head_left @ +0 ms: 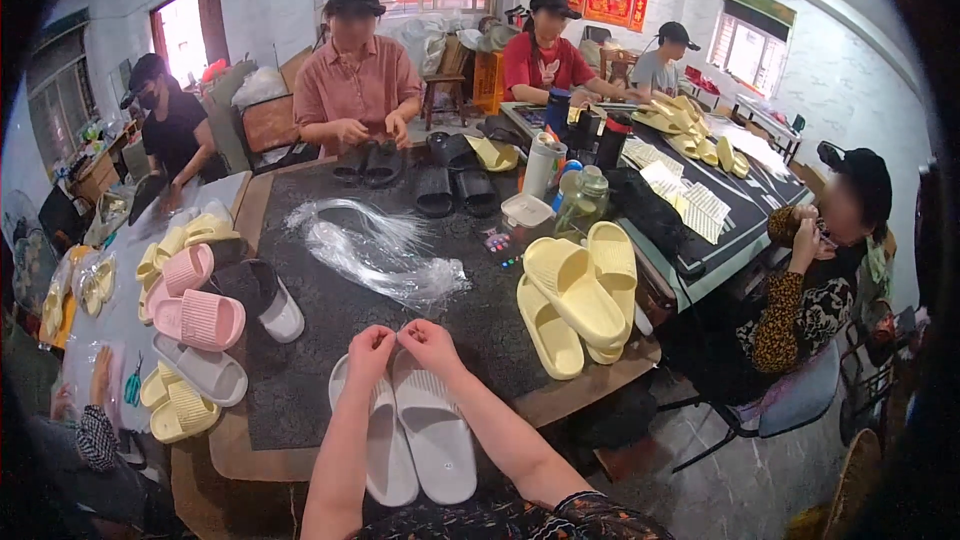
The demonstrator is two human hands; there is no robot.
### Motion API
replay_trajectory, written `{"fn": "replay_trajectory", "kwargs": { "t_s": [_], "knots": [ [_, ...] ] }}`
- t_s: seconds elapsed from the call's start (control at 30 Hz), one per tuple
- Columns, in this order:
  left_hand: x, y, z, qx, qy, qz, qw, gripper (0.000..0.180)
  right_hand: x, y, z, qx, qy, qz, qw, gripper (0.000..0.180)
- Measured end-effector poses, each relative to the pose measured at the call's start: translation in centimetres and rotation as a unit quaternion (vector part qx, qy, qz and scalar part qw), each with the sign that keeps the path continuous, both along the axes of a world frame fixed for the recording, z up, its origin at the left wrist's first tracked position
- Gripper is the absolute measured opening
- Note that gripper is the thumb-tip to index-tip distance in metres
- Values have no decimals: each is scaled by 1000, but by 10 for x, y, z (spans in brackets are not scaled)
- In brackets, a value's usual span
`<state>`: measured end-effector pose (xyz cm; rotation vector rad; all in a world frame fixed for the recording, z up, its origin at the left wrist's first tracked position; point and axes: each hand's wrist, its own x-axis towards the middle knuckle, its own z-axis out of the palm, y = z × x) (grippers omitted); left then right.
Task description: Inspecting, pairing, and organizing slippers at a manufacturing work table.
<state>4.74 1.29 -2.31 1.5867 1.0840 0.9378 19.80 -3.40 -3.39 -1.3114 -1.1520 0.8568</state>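
Observation:
A pair of light grey slide slippers, the left slipper (386,455) and the right slipper (443,435), lies side by side at the table's near edge, toes pointing away from me. Above their toe bands, my left hand (371,354) is closed in a pinch. My right hand (428,346) pinches just beside it, the fingertips of both nearly meeting. Whatever they hold is too fine to make out. Beyond my hands, a loose bundle of clear plastic strands (385,255) is spread on the dark mat (300,390).
Pale yellow slides (570,285) are stacked at the right. At the left are pink slides (200,315), a grey slide (215,372) and more yellow ones. Black slides (435,190), a white bottle (541,165) and a glass jar (583,202) stand farther back. Several co-workers sit around.

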Motion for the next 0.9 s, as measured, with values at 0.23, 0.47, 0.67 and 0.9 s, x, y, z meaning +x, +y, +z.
{"fn": "replay_trajectory", "kwargs": {
  "t_s": [0.23,0.47,0.67,0.9],
  "knots": [
    [1,4,-7,43,-22,-6,999,12,-1,-5,7,-6,59,3,998,14],
    [0,-3,3,35,-11,5,999,13,1,0,-1,-3,18,6,1000,13],
    [1,-8,11,15,11,16,1000,14,-1,2,-6,-6,72,-8,997,20],
    [2,-5,3,31,2,16,999,11,1,-1,1,-9,38,7,999,17]
  ]
}}
